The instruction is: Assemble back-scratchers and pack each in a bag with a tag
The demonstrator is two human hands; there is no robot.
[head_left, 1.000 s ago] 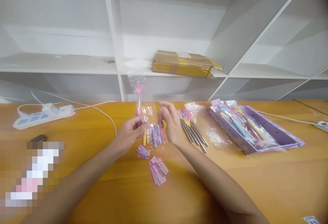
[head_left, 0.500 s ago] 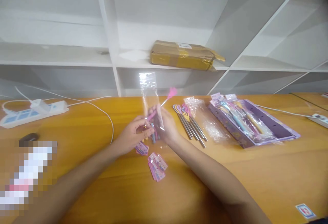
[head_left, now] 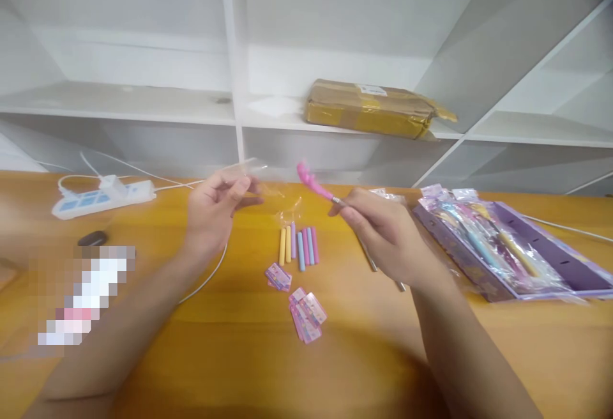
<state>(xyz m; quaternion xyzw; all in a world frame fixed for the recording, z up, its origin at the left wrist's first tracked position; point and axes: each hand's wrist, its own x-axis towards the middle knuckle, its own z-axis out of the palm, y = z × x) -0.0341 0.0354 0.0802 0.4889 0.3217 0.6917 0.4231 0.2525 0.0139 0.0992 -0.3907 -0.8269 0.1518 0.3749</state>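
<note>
My left hand [head_left: 218,205] pinches a clear plastic bag [head_left: 253,167], whose thin film hangs to the right of the fingers. In my right hand [head_left: 378,224] is a back scratcher [head_left: 313,181] with a pink claw-like head pointing up and left and a metal rod; my fingers hide its other end. Between the hands, several coloured tubes [head_left: 306,246] in yellow, purple, blue and pink lie side by side. Closer to me are two small piles of pink printed cards [head_left: 306,317]. Metal rods [head_left: 371,259] of other back scratchers show partly behind my right hand.
To the right stands a purple tray [head_left: 483,278] with bagged back scratchers [head_left: 498,246]. A taped cardboard box [head_left: 373,109] rests on the white shelf. At the left are a power strip [head_left: 105,198], a white cable [head_left: 211,276] and a dark mouse-like object [head_left: 92,239].
My hands have moved apart. The back scratcher, earlier at the bag between both hands, is now in my right hand alone; the bag has gone left with my left hand. The view has shifted left.
</note>
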